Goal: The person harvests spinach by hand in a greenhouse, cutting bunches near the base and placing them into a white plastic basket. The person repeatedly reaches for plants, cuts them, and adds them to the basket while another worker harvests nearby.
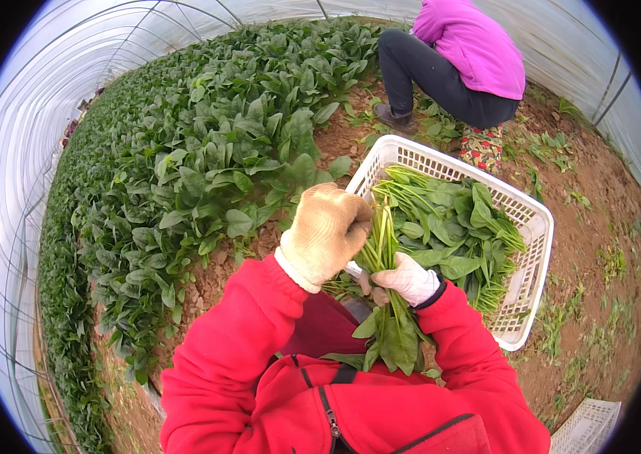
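Note:
In a white-gloved grip, my right hand (403,281) holds a bunch of spinach (397,335). Its pale stems and root ends point away from me, and its broad leaves hang down over my lap. My left hand (329,224), in a tan knitted glove, is curled right beside the upper stems. Its fingertips are turned away, so whether they pinch a stem is hidden. Just beyond the bunch stands a white plastic crate (544,227) with slotted walls. Cut spinach (451,232) lies inside it, stems pointing different ways.
Dense rows of growing spinach (201,142) fill the left. A person (468,57) in a pink top sits low beyond the crate, on a patterned seat (480,148). Loose leaves litter the soil (587,244) at right. Another white crate (587,425) stands lower right. Plastic sheeting (8,187) encloses the tunnel.

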A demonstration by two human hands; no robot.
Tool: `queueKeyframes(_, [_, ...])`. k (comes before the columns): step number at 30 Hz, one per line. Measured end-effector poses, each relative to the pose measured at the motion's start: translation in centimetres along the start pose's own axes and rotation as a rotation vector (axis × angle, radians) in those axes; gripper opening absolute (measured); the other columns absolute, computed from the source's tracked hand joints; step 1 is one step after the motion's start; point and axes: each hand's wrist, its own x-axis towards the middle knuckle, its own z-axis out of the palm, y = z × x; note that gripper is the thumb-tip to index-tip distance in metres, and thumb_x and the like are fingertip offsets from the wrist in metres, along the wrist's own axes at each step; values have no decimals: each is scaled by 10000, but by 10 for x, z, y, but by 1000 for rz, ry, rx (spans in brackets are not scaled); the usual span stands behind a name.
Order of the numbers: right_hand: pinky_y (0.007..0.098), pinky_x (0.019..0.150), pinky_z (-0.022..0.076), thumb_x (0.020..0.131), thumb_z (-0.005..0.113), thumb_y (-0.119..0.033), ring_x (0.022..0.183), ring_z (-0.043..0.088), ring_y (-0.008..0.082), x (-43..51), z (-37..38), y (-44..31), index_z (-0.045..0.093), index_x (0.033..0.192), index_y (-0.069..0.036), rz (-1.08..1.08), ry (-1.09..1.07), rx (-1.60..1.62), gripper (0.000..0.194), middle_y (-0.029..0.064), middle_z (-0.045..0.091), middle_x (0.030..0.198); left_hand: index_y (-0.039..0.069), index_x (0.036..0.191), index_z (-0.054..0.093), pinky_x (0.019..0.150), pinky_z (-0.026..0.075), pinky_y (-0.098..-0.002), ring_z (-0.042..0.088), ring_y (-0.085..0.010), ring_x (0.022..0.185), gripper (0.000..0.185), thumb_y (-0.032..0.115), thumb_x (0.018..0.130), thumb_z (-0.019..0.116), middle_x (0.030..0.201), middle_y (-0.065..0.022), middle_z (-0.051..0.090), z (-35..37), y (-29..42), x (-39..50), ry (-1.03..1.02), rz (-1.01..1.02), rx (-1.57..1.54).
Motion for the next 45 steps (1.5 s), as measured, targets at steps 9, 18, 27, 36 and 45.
queueKeyframes(9, [245, 480, 397, 824, 756, -568, 486, 460, 83, -4, -9, -2, 372, 1466, 66, -83, -158, 152, 981, 63, 579, 776, 16, 987, 667, 794, 529, -354, 676, -252, 873, 144, 44, 846, 659, 923, -122, 699, -23, -16, -21, 65, -650, -119])
queueKeyframes(18, [249, 538, 422, 921, 697, -351, 556, 497, 115, -2, 1, -5, 431, 1435, 7, 2, -284, 171, 680, 93, 615, 867, 17, 1210, 663, 865, 526, -376, 675, -306, 964, 373, 138, 858, 688, 1090, -190, 681, -12, 8, -7, -284, -398, -346])
queueKeyframes(27, [249, 455, 374, 930, 676, -277, 491, 458, 94, -38, -19, -11, 537, 1329, -3, -121, -66, 140, 504, 0, 544, 686, 5, 1064, 644, 580, 406, -223, 495, -66, 654, 166, 129, 986, 567, 850, -28, 656, -33, -65, -28, 137, -889, -429])
queueKeyframes(36, [244, 581, 416, 898, 711, -487, 566, 418, 74, -104, -220, -34, 661, 1080, -149, -946, 456, 1115, 386, -64, 530, 766, -7, 1108, 649, 478, 413, -255, 528, -106, 535, 248, 180, 950, 607, 760, -29, 641, -108, -172, -235, 73, -1467, -364])
queueKeyframes(45, [330, 673, 522, 968, 602, -502, 629, 496, 137, -80, -322, 36, 583, 1073, -144, -1043, 1445, 1057, 373, 1, 544, 786, -6, 1165, 626, 474, 511, -329, 597, -180, 546, 306, 216, 957, 599, 763, -63, 650, -170, -164, -349, 24, -1812, -157])
